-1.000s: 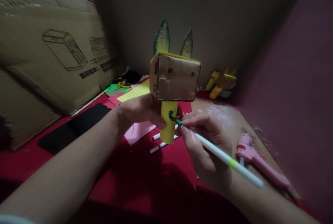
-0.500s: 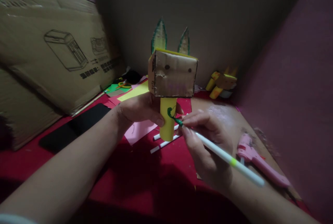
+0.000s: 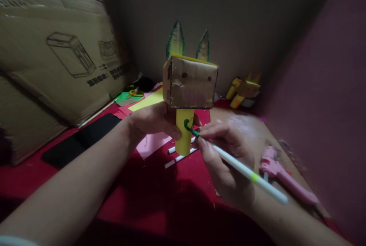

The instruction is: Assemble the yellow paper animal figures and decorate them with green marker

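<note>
A cardboard animal figure (image 3: 193,84) is held upright in front of me, with a boxy head, two dot eyes and two green-edged ears. Its body is a yellow paper tube (image 3: 183,145), and my left hand (image 3: 154,121) is wrapped around this from behind and the left. Pinched in my right hand (image 3: 228,158) is a white marker (image 3: 240,167) with a green tip and a light green band. The tip touches a green mark (image 3: 187,124) on the tube's front. Some of my left fingers are hidden behind the tube.
Two white markers (image 3: 174,162) and pink paper (image 3: 153,146) lie on the red tabletop (image 3: 143,200). A pink glue gun (image 3: 286,179) rests on cardboard at right. A dark tablet-like slab (image 3: 82,139), scissors (image 3: 136,93), a second figure (image 3: 244,92) and a large cardboard box (image 3: 57,55) stand around.
The green mark on the tube looks slightly more filled in. My right hand and the marker have shifted a little left; my left hand keeps its hold.
</note>
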`<state>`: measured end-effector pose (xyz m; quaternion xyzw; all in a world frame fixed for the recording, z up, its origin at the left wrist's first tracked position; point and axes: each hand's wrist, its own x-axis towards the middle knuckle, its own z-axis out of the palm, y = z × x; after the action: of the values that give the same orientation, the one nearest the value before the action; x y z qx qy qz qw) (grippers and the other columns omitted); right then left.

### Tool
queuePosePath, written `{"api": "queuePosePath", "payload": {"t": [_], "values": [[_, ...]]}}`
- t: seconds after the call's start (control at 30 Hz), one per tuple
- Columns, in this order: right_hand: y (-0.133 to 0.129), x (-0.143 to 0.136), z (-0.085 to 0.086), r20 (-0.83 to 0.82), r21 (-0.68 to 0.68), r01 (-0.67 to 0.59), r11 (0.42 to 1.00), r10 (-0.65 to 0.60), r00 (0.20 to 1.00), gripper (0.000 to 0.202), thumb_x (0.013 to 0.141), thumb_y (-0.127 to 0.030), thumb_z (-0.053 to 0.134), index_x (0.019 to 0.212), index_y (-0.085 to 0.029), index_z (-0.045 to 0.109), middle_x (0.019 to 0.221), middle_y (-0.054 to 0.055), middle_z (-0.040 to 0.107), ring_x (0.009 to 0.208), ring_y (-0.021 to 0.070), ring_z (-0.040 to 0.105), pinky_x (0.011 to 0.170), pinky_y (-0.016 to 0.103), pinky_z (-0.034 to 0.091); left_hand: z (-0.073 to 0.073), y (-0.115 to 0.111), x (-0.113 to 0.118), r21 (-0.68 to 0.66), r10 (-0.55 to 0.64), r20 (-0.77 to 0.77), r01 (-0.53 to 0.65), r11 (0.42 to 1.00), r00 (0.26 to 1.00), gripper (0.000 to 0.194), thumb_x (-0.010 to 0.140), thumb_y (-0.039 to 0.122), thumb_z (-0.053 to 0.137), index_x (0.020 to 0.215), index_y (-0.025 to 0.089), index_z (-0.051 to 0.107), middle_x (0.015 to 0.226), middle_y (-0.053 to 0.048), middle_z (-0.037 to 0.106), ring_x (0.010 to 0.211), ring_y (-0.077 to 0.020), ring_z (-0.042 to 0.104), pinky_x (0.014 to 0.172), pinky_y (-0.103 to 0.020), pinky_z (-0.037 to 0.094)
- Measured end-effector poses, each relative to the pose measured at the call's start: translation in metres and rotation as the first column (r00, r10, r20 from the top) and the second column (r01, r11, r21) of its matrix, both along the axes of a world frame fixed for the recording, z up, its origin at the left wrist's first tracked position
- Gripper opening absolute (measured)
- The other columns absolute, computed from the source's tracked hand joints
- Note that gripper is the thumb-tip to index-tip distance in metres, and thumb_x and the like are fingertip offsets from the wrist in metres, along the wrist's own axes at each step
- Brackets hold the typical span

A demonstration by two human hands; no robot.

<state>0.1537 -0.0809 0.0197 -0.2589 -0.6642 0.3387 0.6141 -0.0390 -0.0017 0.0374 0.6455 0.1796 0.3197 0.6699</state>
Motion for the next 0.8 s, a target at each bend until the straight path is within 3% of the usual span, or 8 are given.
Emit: {"api": "queuePosePath", "payload": {"t": [0.4,0.6,0.8], "values": [[0.0016,0.002,-0.0017,-0.027,0.023,-0.04,0.999,0.041,0.999,0.012,0.083,-0.01,0.059,0.081,-0.022,0.058,0.073,-0.002,0.057,0.066,0.013,0.059,0.051,0.025,0.045,-0.0031,0.0012,-0.003,0.0,-0.003,0.015,0.003,1.0,1.0,0.042,0.058,-0.003,0.08,0.098,0.009,0.073,0.09,-0.007,0.078,0.083,-0.0186,0.071,0.079,-0.028,0.057],[0.0008,0.0022,-0.0009,-0.02,0.017,-0.042,0.999,0.042,0.999,0.013,0.083,-0.01,0.059,0.082,-0.022,0.059,0.075,-0.001,0.057,0.069,0.0133,0.06,0.054,0.025,0.045,-0.0054,0.0037,-0.0038,0.027,-0.009,-0.002,0.009,1.0,1.0,0.042,0.059,0.01,0.088,0.098,0.015,0.075,0.089,-0.005,0.078,0.083,-0.0195,0.072,0.078,-0.028,0.058],[0.0009,0.0015,0.0003,-0.01,0.023,-0.024,0.999,0.024,1.0,0.013,0.081,-0.009,0.058,0.08,-0.022,0.058,0.073,-0.002,0.056,0.068,0.014,0.059,0.054,0.026,0.045,-0.0024,0.0022,-0.0012,0.037,-0.012,0.003,0.012,0.999,1.0,0.04,0.058,0.006,0.085,0.096,0.016,0.077,0.087,-0.004,0.079,0.081,-0.0179,0.072,0.077,-0.025,0.058]]}}
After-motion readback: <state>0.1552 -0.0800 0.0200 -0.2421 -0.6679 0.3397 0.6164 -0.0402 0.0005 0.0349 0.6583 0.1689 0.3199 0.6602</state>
